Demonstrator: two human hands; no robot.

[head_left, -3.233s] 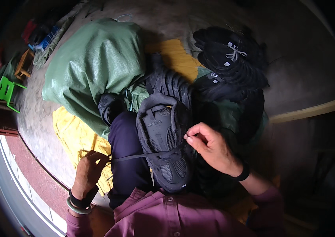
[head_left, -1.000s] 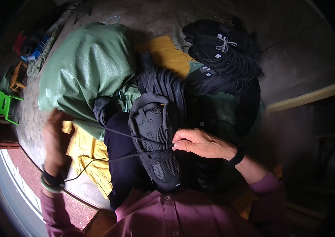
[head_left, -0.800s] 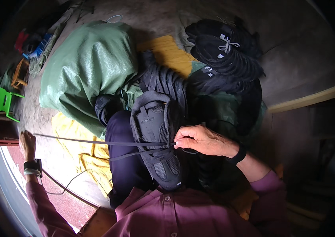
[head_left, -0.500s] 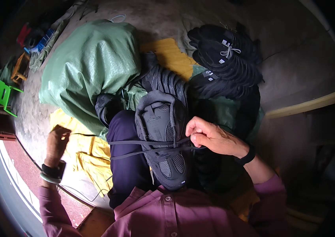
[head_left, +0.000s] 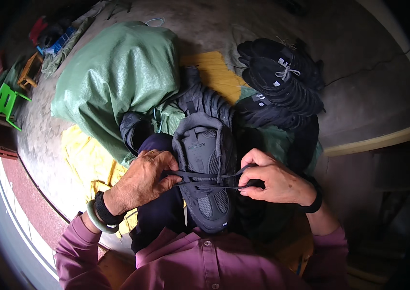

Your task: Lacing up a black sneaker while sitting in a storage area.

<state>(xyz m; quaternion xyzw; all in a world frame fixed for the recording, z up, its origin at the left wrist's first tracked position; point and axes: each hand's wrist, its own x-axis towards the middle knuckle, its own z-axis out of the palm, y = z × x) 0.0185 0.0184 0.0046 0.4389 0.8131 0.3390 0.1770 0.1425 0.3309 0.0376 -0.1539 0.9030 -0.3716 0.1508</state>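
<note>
A dark grey shoe upper [head_left: 205, 150] with mesh panels lies on my lap, its toe toward me and its opening away. Two strands of a dark shoelace [head_left: 229, 177] run across it from side to side. On the left, my left hand [head_left: 149, 174] pinches the lace between thumb and fingers, close to the shoe's edge. Opposite it, my right hand [head_left: 272, 179] has its fingers closed on the lace strands, just off the shoe's right side. Where the lace passes through the eyelets is hard to make out.
Beyond my knees stands a bulging green woven sack [head_left: 118, 72]. A row of dark shoe uppers [head_left: 205, 99] lies behind the shoe. A black stack of uppers [head_left: 282, 87] sits at the right. Yellow sheeting [head_left: 89, 154] covers floor at left, near a green stool [head_left: 7, 101].
My left hand has come in from far left to the shoe's left edge and grips the lace there. My right hand has shifted slightly right, still holding the lace.
</note>
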